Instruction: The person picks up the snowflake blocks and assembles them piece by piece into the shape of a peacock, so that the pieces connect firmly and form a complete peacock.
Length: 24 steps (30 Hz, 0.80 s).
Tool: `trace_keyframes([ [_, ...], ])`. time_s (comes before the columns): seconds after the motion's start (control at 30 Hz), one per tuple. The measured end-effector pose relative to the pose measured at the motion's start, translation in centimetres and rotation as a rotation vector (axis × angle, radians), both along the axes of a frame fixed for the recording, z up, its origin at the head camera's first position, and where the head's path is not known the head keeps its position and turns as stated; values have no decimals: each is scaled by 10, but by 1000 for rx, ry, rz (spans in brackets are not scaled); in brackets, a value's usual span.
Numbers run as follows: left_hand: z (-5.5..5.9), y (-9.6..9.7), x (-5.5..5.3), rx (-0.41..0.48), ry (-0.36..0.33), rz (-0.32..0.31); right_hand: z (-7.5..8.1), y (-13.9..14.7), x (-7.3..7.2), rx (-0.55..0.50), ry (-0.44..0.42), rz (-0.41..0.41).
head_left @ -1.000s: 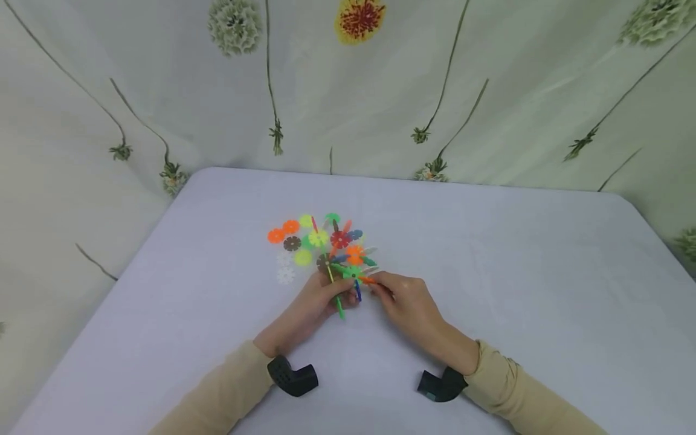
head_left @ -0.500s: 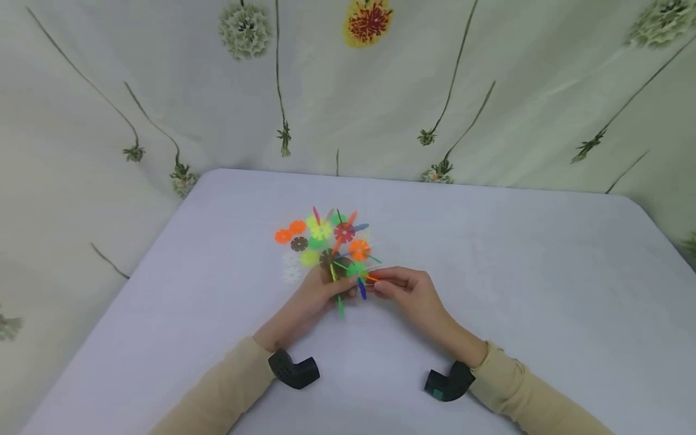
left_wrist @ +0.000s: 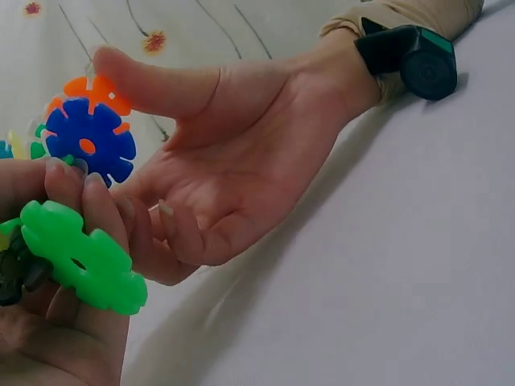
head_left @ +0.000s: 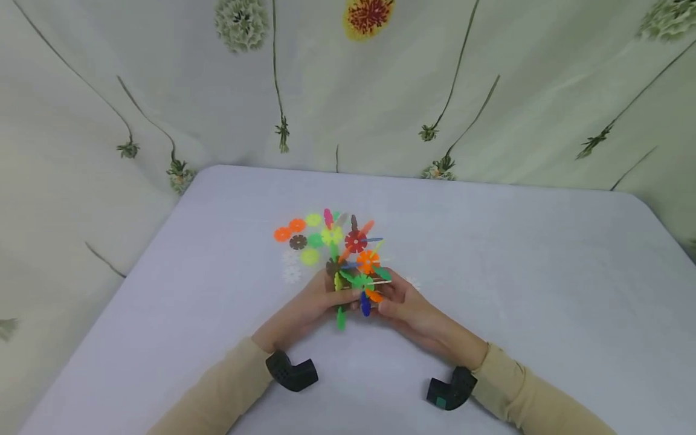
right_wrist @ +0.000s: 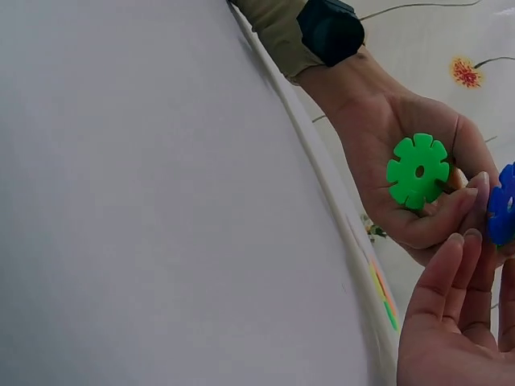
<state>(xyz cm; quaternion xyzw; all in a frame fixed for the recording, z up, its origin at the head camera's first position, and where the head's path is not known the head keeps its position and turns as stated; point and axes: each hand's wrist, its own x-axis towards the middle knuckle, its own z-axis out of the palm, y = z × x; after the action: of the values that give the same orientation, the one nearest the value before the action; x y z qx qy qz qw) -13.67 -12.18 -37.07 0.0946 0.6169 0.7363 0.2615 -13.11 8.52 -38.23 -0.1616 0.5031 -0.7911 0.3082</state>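
Observation:
Several notched plastic snowflake discs are slotted together into a branching cluster [head_left: 363, 282] in many colours, raised between both hands in the head view. My left hand [head_left: 318, 302] grips it from the left, thumb across the front near the green disc. A blue disc [left_wrist: 87, 137] and an orange disc [left_wrist: 100, 88] stick out on the near side. My right hand [head_left: 418, 314] has its thumb at the orange disc and its fingers behind the cluster, partly hidden. Another green disc [right_wrist: 418, 170] juts out in front of the left palm in the right wrist view.
Loose discs lie flat on the white table [head_left: 516, 272] left of and behind the cluster: orange [head_left: 281, 234], brown [head_left: 298, 242], yellow [head_left: 310, 257] and white [head_left: 292, 274]. A white disc [head_left: 413, 282] shows just beyond the right hand. A flowered cloth [head_left: 380, 90] hangs behind.
The cluster has turned and tipped, so its orange and blue discs now show more face-on. My right fingers have moved from pinching the orange disc's edge to reaching behind the cluster.

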Motion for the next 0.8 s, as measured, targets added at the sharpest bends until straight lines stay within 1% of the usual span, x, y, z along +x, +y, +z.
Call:
trace_keyframes([
  [0.03, 0, 1, 1, 6, -16, 3, -1, 0, 0, -19, 8, 7],
  [0.17, 1, 3, 3, 104, -82, -9, -3, -1, 0, -100, 12, 26],
  [0.27, 1, 4, 2, 161, -108, -15, -4, -2, -1, -135, -11, 31],
  [0.37, 1, 4, 2, 187, -121, -9, -4, -3, -1, -159, -51, 25],
  [0.47, 1, 3, 1, 195, -134, -8, -3, -4, 0, -171, -93, 10],
  [0.53, 0, 3, 1, 195, -128, -17, -3, -4, 1, -177, -105, 13],
  [0.63, -1, 4, 1, 207, -138, -32, -4, -4, 0, -207, -119, 28],
  [0.7, 0, 4, 2, 201, -148, -34, -5, -4, -1, -226, -110, 52],
  [0.8, 2, 4, 3, 201, -154, -36, -6, -3, 0, -228, -87, 73],
])
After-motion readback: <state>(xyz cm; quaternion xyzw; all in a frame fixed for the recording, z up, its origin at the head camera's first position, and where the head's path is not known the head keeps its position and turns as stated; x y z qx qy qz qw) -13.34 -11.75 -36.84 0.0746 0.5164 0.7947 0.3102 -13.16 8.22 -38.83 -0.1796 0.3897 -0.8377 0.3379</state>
